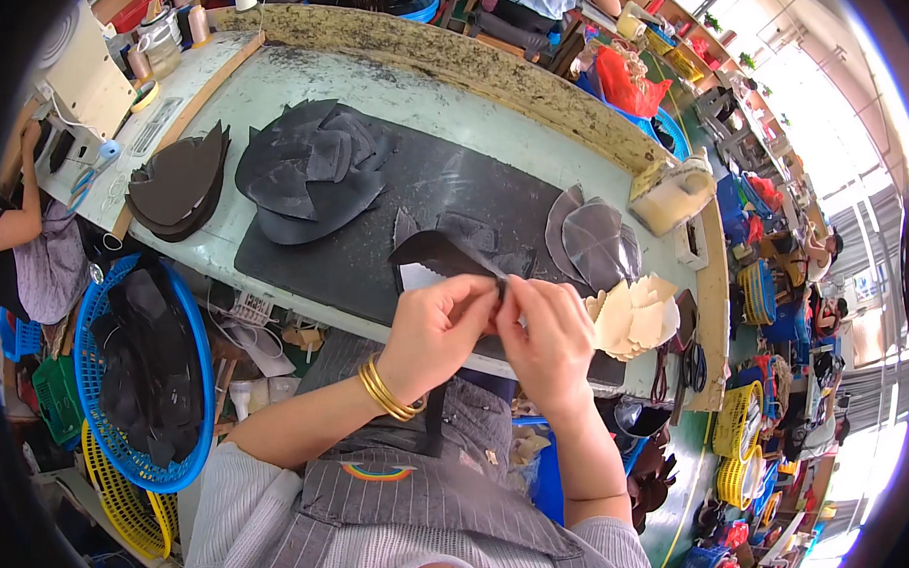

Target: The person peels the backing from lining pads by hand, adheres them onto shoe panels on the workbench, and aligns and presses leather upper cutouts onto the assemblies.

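Between my two hands, at the near edge of the bench, is a dark brown-black leather piece [436, 249] with a pale underside. My left hand [434, 327], below gold bangles, pinches its edge. Close beside it, the fingers of my right hand [546, 333] pinch the same edge; the fingertips of both hands nearly meet. Beyond the hands, small dark grey pieces [466, 231] lie on a black mat [451, 189]. A heap of black cut pieces [315, 169] sits on the mat's left. To the right are dark curved pieces [595, 241] and a pile of cream pieces [636, 316].
A stack of dark brown pieces [179, 185] rests at the bench's left. The bench has a raised, stained rim [447, 62]. A yellowed container [670, 193] stands at its right end. A blue basket [206, 393] of dark pieces is at lower left. Other people sit nearby.
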`<move>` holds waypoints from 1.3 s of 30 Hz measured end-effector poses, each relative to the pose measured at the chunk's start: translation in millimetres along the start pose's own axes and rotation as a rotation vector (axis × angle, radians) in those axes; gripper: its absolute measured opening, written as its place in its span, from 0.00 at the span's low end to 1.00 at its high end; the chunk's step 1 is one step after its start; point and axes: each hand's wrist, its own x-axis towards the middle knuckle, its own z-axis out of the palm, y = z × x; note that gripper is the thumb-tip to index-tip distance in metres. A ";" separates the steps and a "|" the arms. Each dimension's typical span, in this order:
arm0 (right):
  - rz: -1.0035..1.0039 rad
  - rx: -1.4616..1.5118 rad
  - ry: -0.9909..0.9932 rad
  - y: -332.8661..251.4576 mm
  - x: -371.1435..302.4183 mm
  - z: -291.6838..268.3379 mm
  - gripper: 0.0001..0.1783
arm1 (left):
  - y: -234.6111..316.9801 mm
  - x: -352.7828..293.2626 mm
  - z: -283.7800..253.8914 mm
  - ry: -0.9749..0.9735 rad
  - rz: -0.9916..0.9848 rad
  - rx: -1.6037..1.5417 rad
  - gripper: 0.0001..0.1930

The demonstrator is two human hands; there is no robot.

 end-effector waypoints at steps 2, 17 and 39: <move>0.361 0.205 0.094 4.4 -11.7 -1.5 0.11 | -6.3 -4.2 6.2 -0.049 -0.104 -0.479 0.08; 0.765 0.304 0.072 -11.8 -43.0 -3.2 0.04 | 1.6 -24.9 24.4 0.096 -0.070 -0.457 0.06; 1.585 2.137 0.160 -9.0 -109.0 -32.6 0.28 | 25.5 -45.9 7.6 -0.533 0.707 0.564 0.17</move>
